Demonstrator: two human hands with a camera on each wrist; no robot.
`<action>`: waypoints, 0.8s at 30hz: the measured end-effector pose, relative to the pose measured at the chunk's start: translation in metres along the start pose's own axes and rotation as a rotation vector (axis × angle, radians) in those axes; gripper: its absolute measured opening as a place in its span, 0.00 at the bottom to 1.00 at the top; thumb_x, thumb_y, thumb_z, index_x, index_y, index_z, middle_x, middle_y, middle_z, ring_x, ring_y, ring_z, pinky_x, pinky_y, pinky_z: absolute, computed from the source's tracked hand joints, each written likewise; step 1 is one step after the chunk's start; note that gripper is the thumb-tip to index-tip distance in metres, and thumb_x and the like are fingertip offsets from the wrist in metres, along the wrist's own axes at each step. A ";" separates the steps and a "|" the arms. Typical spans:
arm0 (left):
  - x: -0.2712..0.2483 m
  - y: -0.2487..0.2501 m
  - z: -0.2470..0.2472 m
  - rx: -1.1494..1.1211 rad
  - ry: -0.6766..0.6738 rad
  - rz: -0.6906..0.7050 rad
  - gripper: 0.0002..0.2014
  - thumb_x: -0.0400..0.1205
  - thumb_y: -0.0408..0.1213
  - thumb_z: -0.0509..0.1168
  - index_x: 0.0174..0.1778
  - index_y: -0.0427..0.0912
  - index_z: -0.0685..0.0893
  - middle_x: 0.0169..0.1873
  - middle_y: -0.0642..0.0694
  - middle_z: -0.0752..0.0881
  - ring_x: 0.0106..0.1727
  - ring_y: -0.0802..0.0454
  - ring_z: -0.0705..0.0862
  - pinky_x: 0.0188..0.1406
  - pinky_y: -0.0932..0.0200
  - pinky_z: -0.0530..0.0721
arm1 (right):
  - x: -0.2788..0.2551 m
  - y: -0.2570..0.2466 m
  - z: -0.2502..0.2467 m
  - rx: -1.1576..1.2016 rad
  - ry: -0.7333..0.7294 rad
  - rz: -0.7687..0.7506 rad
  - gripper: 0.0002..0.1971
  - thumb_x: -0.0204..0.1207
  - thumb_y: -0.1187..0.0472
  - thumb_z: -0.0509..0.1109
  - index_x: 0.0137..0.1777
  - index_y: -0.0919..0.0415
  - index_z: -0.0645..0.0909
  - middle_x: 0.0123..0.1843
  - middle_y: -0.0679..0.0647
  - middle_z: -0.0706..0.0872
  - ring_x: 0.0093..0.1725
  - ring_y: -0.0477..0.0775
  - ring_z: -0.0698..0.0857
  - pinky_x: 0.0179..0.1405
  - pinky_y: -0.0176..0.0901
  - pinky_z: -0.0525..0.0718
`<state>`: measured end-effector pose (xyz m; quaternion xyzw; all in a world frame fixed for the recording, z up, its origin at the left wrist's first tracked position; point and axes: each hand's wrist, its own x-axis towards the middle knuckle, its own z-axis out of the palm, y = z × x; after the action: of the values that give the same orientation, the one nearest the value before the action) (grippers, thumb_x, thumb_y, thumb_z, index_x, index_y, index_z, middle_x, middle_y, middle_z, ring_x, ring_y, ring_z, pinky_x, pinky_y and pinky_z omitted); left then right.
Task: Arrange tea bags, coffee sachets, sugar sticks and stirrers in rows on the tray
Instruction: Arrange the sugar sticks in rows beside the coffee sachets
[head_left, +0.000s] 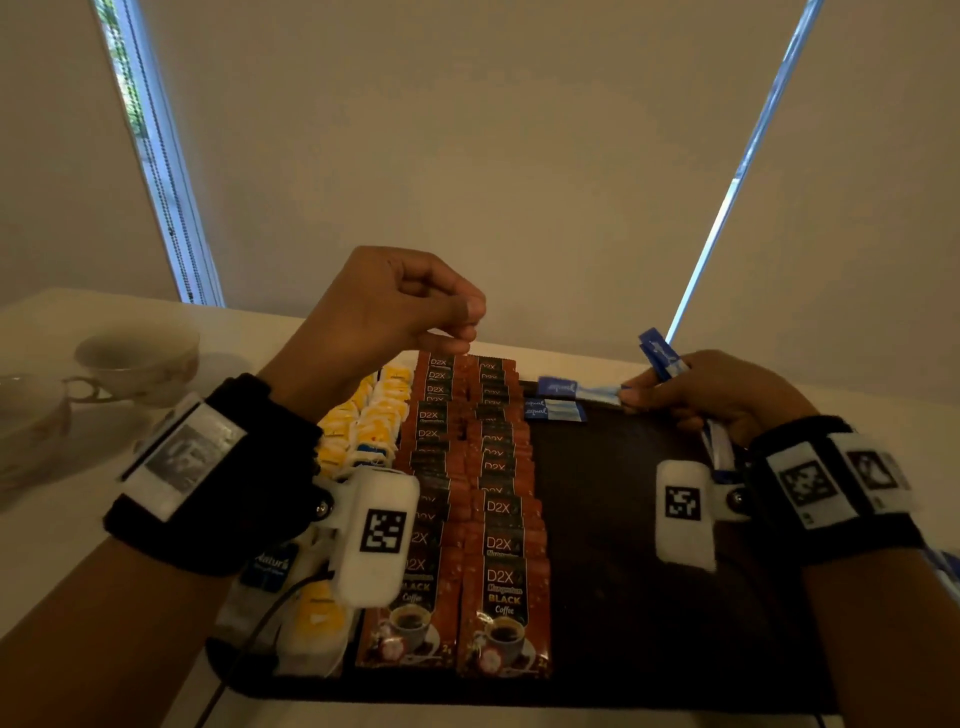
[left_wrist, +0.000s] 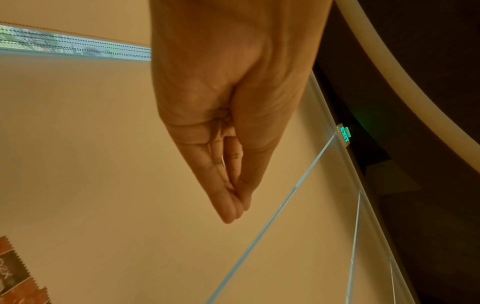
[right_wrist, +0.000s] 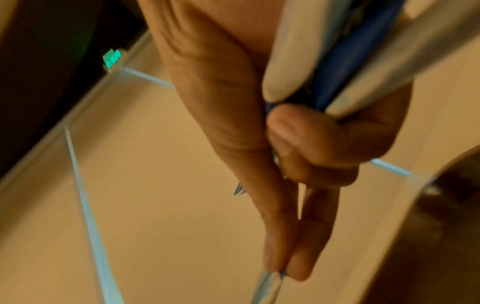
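A dark tray (head_left: 649, 597) holds yellow tea bags (head_left: 374, 415) along its left side and two long rows of red-brown coffee sachets (head_left: 498, 519) beside them. Two blue sugar sticks (head_left: 553, 410) lie at the far end, right of the coffee. My right hand (head_left: 631, 397) pinches another sugar stick (head_left: 582, 389) by its end just above those two, and grips a bundle of sugar sticks (head_left: 660, 356) in its palm. The right wrist view shows the pinch (right_wrist: 285, 269) and the bundle (right_wrist: 345, 67). My left hand (head_left: 457, 322) hovers over the coffee rows' far end, fingertips against thumb (left_wrist: 233, 209), holding nothing.
Two pale teacups (head_left: 137, 358) stand on the white table to the left of the tray. A black cable (head_left: 249, 639) runs over the tray's near left corner. The tray's right half is bare dark surface. Window blinds hang behind the table.
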<state>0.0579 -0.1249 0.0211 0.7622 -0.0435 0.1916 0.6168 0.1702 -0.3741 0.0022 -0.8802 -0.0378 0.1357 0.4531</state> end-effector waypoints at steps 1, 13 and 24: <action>0.000 0.001 -0.002 -0.004 0.005 0.003 0.02 0.76 0.27 0.70 0.42 0.36 0.88 0.40 0.35 0.89 0.36 0.51 0.88 0.36 0.63 0.88 | 0.008 0.004 0.001 -0.040 -0.006 0.040 0.04 0.67 0.66 0.78 0.34 0.62 0.87 0.18 0.50 0.77 0.16 0.43 0.66 0.12 0.30 0.65; 0.003 -0.001 -0.005 0.041 -0.002 0.004 0.04 0.76 0.28 0.71 0.45 0.33 0.88 0.36 0.38 0.88 0.35 0.50 0.88 0.38 0.58 0.90 | 0.051 0.008 0.029 -0.260 -0.144 0.268 0.18 0.64 0.62 0.80 0.51 0.72 0.86 0.19 0.52 0.80 0.09 0.41 0.69 0.11 0.31 0.66; 0.003 -0.004 -0.003 0.072 -0.017 -0.004 0.02 0.76 0.29 0.71 0.43 0.35 0.87 0.41 0.33 0.89 0.34 0.53 0.88 0.35 0.63 0.88 | 0.051 -0.001 0.035 -0.326 -0.096 0.265 0.13 0.70 0.64 0.77 0.49 0.68 0.79 0.20 0.53 0.83 0.12 0.43 0.76 0.11 0.29 0.69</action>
<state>0.0610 -0.1204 0.0193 0.7856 -0.0405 0.1853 0.5889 0.2094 -0.3364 -0.0263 -0.9316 0.0354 0.2282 0.2806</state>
